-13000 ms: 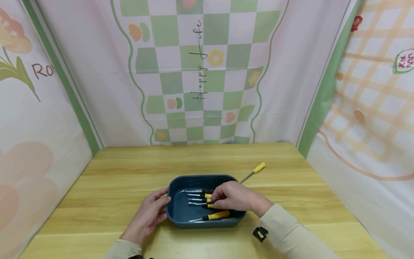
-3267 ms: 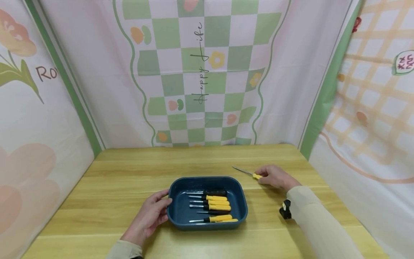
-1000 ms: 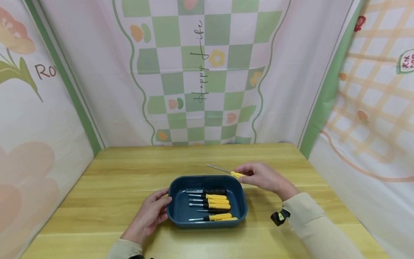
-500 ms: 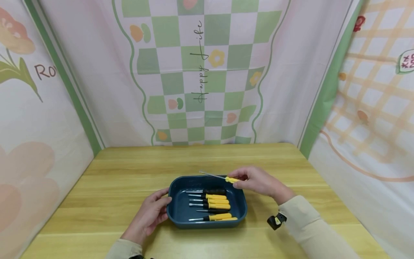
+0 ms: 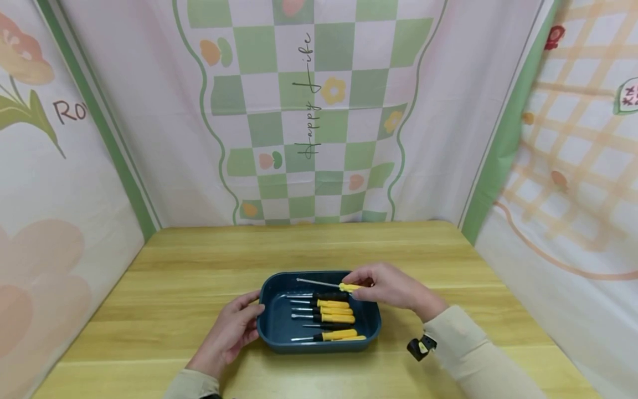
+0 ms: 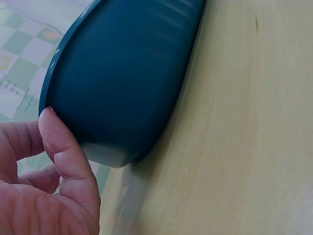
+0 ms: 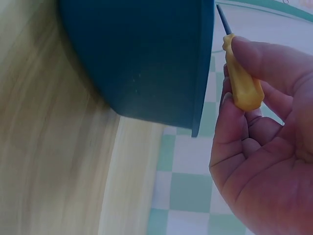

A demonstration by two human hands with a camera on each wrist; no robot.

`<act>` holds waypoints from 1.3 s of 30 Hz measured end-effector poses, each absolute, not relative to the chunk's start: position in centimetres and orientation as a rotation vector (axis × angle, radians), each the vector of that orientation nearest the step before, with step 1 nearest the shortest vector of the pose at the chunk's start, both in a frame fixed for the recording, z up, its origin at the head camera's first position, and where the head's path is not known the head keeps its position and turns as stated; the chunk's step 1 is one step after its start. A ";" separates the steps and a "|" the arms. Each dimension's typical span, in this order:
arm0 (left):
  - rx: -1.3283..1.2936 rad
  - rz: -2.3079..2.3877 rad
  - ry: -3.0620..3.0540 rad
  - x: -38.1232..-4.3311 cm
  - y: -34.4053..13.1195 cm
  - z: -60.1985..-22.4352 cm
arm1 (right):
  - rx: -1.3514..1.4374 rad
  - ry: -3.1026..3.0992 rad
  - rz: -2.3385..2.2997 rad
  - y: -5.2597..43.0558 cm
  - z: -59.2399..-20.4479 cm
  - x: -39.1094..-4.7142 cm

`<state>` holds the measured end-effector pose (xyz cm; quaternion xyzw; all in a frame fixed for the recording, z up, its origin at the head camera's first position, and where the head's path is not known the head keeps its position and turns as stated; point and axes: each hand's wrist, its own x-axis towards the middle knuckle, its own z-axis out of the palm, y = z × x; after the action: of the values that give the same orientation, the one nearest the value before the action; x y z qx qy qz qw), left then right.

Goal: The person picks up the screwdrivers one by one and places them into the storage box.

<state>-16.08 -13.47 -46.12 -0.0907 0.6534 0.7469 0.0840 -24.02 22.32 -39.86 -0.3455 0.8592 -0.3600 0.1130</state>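
Observation:
A dark blue tray (image 5: 319, 348) stands on the wooden table, with several screwdrivers (image 5: 335, 318) side by side in it, their handles yellow or black. At the tray's left end, my left hand (image 5: 229, 332) holds the rim, the thumb over the edge. My right hand (image 5: 386, 288) pinches a yellow-handled screwdriver (image 5: 349, 287) between thumb and fingers above the far right part of the tray. Its thin metal shaft points left. In the right wrist view, the screwdriver's handle (image 7: 244, 90) shows between thumb and fingers, beside the tray's outer wall (image 7: 142, 58).
The wooden table (image 5: 199, 266) stretches around the tray on all sides. A printed cloth backdrop (image 5: 314, 111) rises behind it, with cloth walls at left and right. Black straps with small devices (image 5: 421, 348) sit at the wrists.
My right hand earlier reached into the tray, then took the yellow-handled screwdriver from the table at right. Over the last second it has brought it left and nearer, over the tray. My left hand stays put.

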 end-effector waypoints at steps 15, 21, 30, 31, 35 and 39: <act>-0.265 2.230 1.943 -16.2 -13.7 -46.3 | -1.065 2.499 -0.936 20.7 -40.3 -23.0; -0.254 2.236 1.947 -16.3 -13.8 -46.5 | -1.056 2.472 -0.930 20.1 -40.6 -22.7; -0.239 2.237 1.950 -16.3 -14.0 -46.7 | -1.078 2.442 -0.911 19.5 -40.8 -22.2; -0.238 2.238 1.948 -16.3 -14.1 -46.7 | -1.079 2.437 -0.908 19.4 -40.8 -22.2; -0.229 2.248 1.943 -16.3 -14.1 -46.7 | -1.084 2.430 -0.889 19.0 -40.7 -21.9; -0.223 2.248 1.940 -16.3 -14.2 -46.8 | -1.081 2.436 -0.858 18.8 -40.8 -21.8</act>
<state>-16.27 -14.20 -46.77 -0.0748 0.6493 0.7524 0.0819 -21.83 18.81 -40.78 -0.3804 0.8574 -0.3019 0.1702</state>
